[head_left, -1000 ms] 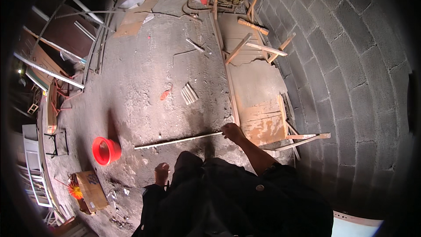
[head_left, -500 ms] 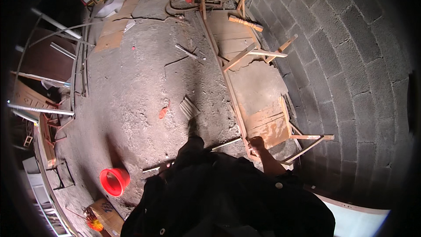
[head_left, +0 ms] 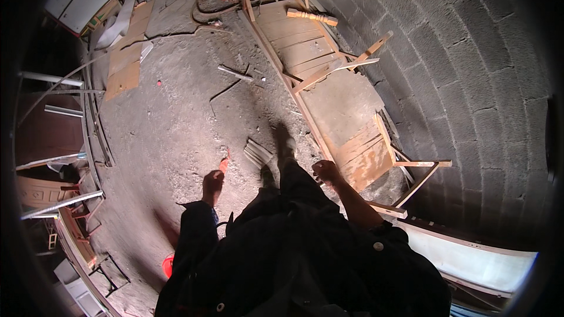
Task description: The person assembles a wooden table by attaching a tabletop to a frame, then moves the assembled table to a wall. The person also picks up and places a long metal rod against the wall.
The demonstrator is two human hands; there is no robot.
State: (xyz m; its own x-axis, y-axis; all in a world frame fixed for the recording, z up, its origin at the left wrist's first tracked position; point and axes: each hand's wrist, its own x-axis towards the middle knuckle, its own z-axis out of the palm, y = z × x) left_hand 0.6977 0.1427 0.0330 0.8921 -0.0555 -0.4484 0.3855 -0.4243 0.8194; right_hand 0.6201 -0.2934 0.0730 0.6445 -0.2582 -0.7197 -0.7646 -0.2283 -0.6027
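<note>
Looking down from your head, you see the far left swallowed by shadow: pale metal bars (head_left: 56, 161) stick out of the dark, and what they belong to is hard to make out. Low down, a red bucket (head_left: 168, 265) shows only as a sliver behind your dark sleeve. Your left hand (head_left: 212, 184) hangs over the dusty concrete floor (head_left: 170, 123), fingers loosely curled and holding nothing; a small orange scrap (head_left: 224, 164) lies on the ground just beyond it. Right of that sits a short stack of pale ridged strips (head_left: 257, 154), partly cut off by your leg. Your right hand (head_left: 325, 171) is bunched into a loose fist, empty as far as shows, just beside the long wooden panel (head_left: 343, 105) lying along the block wall (head_left: 470, 82).
</note>
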